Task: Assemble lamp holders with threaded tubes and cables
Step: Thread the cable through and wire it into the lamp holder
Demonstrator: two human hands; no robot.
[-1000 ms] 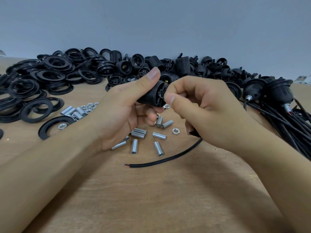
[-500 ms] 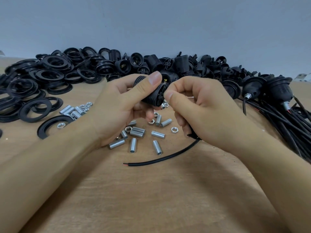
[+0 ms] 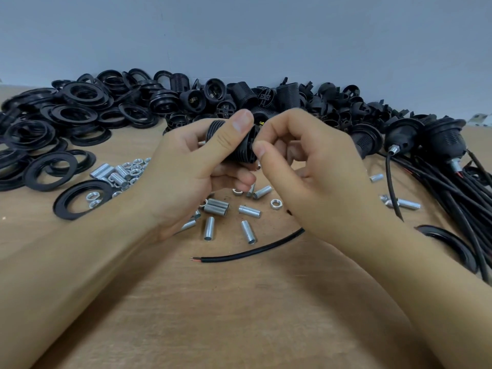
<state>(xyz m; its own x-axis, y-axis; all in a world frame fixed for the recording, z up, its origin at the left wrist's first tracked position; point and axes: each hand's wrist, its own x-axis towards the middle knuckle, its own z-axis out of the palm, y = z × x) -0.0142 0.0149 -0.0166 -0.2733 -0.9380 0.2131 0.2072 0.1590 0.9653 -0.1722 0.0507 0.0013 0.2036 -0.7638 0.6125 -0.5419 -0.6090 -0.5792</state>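
Note:
My left hand [image 3: 197, 169] grips a black ribbed lamp holder [image 3: 241, 151] above the table, thumb lying over its top. My right hand [image 3: 306, 169] has its fingers curled at the holder's right end, thumb tip against its rim; what it pinches there is hidden. A black cable [image 3: 247, 253] runs from under my right hand down onto the table, its stripped end pointing left. Several loose silver threaded tubes [image 3: 209, 228] and nuts [image 3: 276, 204] lie on the wood below both hands.
Black rings [image 3: 50, 171] are heaped at the left, with more tubes and nuts [image 3: 117, 175] beside them. Black holder parts [image 3: 266, 99] pile along the wall. Assembled holders with cables [image 3: 447, 145] lie at the right. The wooden table [image 3: 239, 315] stretches toward me.
Both hands have lifted slightly with the lamp holder. My right thumb has shifted along the holder's end, and the cable has slid a little on the table.

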